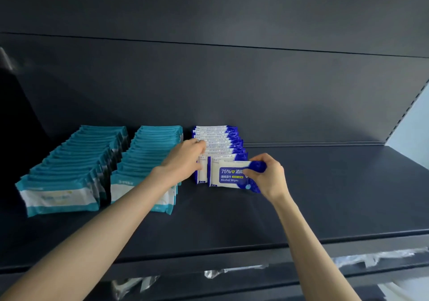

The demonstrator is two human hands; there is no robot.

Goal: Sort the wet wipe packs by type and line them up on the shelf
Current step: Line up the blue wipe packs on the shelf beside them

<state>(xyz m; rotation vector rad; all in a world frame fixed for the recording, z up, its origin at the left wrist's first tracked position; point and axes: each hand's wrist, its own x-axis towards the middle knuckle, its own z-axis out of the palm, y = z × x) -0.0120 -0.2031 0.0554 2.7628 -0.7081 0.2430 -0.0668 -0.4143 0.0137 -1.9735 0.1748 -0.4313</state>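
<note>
The shelf carries two teal rows at left and the blue row beside them, one type each. The right hand pinches the front pack by its right end to seat it upright at the near end. The left hand apparently steadies the row, but I cannot tell whether it grips.

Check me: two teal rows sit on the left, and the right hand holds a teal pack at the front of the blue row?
One slip: the pack in the right hand is blue and white, not teal; the head view shows it. Two teal rows do sit left, and it is at the front of the blue row.
</note>
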